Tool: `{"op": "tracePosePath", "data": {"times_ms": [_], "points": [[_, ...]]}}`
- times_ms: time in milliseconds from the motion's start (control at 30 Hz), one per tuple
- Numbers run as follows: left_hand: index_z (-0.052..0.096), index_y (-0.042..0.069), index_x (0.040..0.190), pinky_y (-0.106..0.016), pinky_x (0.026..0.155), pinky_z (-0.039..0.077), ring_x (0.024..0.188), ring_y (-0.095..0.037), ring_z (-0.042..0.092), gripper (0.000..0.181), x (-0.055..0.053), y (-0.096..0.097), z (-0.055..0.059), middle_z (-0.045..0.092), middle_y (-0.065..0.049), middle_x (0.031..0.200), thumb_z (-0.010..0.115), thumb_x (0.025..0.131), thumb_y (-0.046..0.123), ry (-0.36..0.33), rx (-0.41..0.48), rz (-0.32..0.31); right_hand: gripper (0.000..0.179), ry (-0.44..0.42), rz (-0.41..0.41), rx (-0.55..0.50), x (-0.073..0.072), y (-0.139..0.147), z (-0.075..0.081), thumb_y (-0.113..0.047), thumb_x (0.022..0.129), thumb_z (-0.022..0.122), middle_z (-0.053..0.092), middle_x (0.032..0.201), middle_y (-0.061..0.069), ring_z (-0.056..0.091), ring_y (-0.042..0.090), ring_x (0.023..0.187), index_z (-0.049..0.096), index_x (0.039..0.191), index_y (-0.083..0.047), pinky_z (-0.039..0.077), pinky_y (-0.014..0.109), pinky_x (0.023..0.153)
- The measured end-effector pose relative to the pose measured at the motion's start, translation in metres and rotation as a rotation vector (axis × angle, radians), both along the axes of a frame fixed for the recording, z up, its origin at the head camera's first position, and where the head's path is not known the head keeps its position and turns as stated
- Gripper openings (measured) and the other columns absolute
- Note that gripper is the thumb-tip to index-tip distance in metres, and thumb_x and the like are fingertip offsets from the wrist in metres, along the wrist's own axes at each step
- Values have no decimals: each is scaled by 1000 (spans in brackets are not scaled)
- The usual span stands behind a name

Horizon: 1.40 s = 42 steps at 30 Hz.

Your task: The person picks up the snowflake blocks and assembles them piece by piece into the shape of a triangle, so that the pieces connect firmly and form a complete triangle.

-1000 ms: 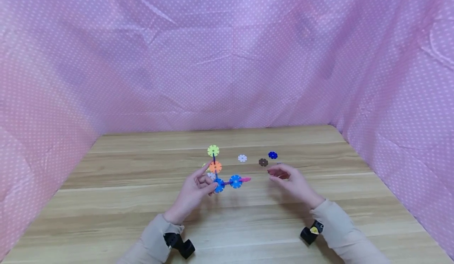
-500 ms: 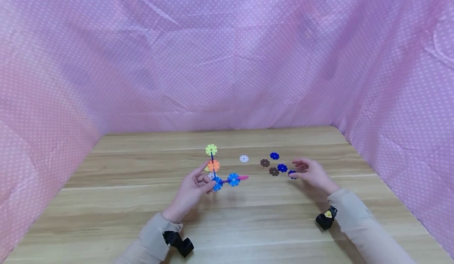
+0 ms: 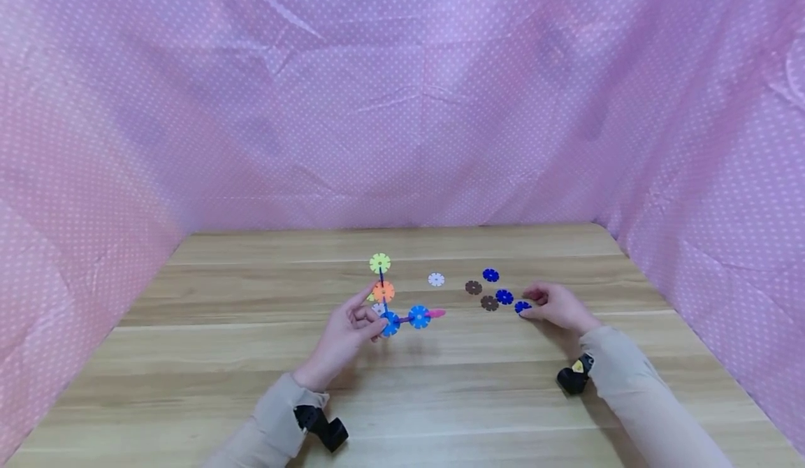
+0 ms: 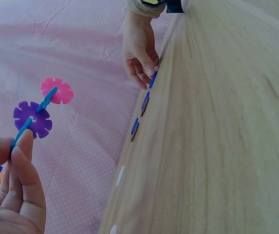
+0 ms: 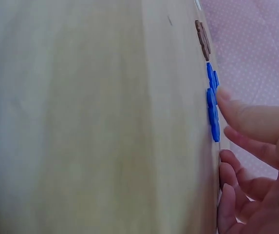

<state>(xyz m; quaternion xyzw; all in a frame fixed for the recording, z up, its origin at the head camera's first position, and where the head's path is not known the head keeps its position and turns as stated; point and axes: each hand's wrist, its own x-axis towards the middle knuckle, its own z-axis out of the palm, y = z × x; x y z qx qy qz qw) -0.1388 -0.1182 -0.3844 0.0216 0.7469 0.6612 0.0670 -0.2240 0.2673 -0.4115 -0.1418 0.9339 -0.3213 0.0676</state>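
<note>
My left hand pinches a blue disc in an L-shaped chain of slotted plastic snowflake discs, held above the table. A yellow-green disc tops one arm, with an orange disc below it. Along the other arm come a purple disc, a second blue disc and a pink disc at the end. At the right, my right hand has its fingertips right at a dark blue disc lying on the table. Its thumb and forefinger stand apart beside that disc.
Two brown discs and two more dark blue discs lie left of my right hand. A white disc lies mid-table; another white disc shows behind the chain. A pink dotted curtain encloses the table.
My right hand has moved right, from above the brown and dark blue discs to the rightmost dark blue one, uncovering the others. The left hand keeps hold of the chain in nearly the same place.
</note>
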Motion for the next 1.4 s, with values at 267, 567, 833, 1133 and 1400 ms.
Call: {"op": "tracePosePath", "data": {"times_ms": [267,567,833,1133,1400], "points": [[33,15,147,-26,67,53,75,-29,61,69,-2,2,-1,62,-5,79,63,88,0,6,7,-9,36,-26,-21,3,0,-1,1,-16,79,75,62,93,10,54,19,85,64,107,4,45,30,74],[36,19,146,-27,68,53,74,-28,61,67,-1,0,-2,62,-5,79,63,88,0,13,29,9,20,4,-21,-18,-2,-6,-3,-9,79,74,62,86,10,55,19,78,60,91,1,45,30,70],[34,19,147,-25,68,53,74,-22,63,68,-2,-2,-2,61,-6,79,61,88,-2,30,47,37,18,27,-59,-113,5,-13,-5,-9,83,69,59,79,7,51,15,70,62,95,2,45,25,59],[31,18,148,-24,68,53,73,-20,62,68,-2,-5,-3,62,-4,80,61,89,0,39,60,27,34,-83,-164,-486,24,-53,7,-12,91,61,67,88,16,64,16,75,53,118,8,55,25,68],[30,16,148,-24,70,53,76,-23,64,68,-1,-7,2,62,-3,79,61,89,1,52,59,41,36,-168,-100,-600,35,-95,29,-10,93,59,65,76,4,61,12,67,50,125,5,54,26,65]]}}
